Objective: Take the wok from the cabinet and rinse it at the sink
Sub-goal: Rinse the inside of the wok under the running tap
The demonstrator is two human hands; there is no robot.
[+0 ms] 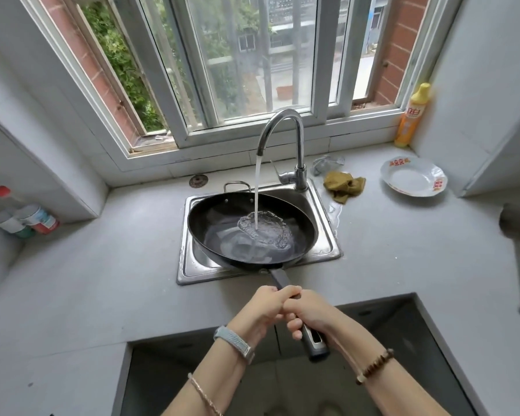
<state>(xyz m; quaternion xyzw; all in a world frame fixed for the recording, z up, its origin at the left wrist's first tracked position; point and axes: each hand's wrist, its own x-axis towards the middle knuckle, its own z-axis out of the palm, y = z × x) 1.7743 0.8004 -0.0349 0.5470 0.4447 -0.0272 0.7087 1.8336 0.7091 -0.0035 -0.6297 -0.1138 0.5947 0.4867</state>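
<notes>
A black wok (216,223) lies over the steel sink (330,244), covering most of the basin. Water runs from the chrome tap (297,139) into the wok and pools in its bottom. Its long dark handle (279,279) points toward me over the counter's front edge. My left hand (264,310) grips the handle nearer the wok. My right hand (309,313) grips it just behind, fingers curled under, with the handle's end sticking out below that hand.
A yellow dish-soap bottle (412,115) stands on the sill at the right. A white plate (413,180), a green cloth (344,186) and a clear crumpled wrapper (326,165) lie right of the sink. Bottles (27,219) lie at the far left. A round drain cover (198,180) sits behind the sink.
</notes>
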